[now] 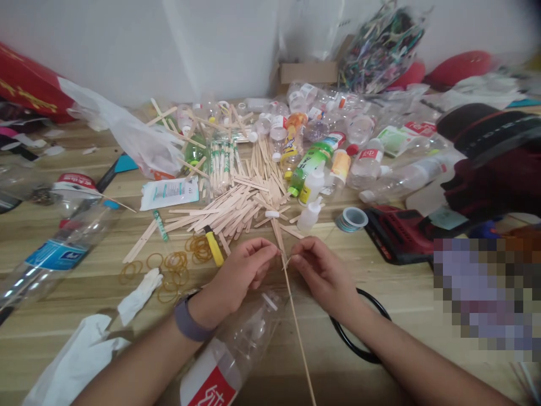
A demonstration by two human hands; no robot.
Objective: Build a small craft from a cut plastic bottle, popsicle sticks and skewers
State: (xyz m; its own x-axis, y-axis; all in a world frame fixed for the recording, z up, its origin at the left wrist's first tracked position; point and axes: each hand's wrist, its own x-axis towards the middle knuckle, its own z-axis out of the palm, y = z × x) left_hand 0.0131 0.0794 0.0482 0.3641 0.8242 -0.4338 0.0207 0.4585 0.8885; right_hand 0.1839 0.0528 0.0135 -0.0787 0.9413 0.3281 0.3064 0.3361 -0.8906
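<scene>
A long thin wooden stick (296, 316) runs from the lower edge of the view up between my hands. My left hand (239, 270) has thumb and forefinger pinched beside the stick's upper part. On the other side, my right hand (323, 276) pinches close to the same spot. A tiny pale strand (288, 263) shows at the stick between the fingertips; its kind is too small to tell. Under my left forearm lies a clear plastic bottle (236, 344) with a red and white label. A black ring-shaped cord (359, 351) passes beneath my right forearm.
Ahead are a heap of flat wooden sticks (236, 208) and many plastic bottles (313, 163). Rubber bands (175, 268), a yellow cutter (214, 248) and white gloves (76, 361) lie left. A tape roll (354, 219) and a red-black power tool (397, 231) stand right.
</scene>
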